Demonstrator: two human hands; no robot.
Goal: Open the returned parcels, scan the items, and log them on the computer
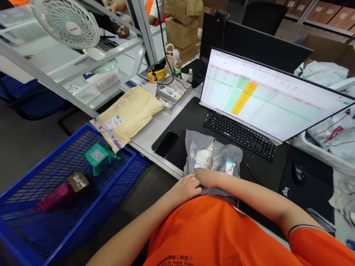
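My left hand and my right hand sit close together on the near edge of a crumpled grey plastic mailer bag, with their fingers on it. A white item shows through the bag's opening, and a small printed label lies on its right side. The bag rests on a black desk mat, just in front of a black keyboard. To my left, a blue mesh basket holds a green packet and a maroon packet with a brown tag.
A monitor showing a spreadsheet stands behind the keyboard. A phone and a padded envelope lie to the left. A white basket of grey bags sits right. Cardboard boxes are stacked ahead, beside a co-worker in an orange vest.
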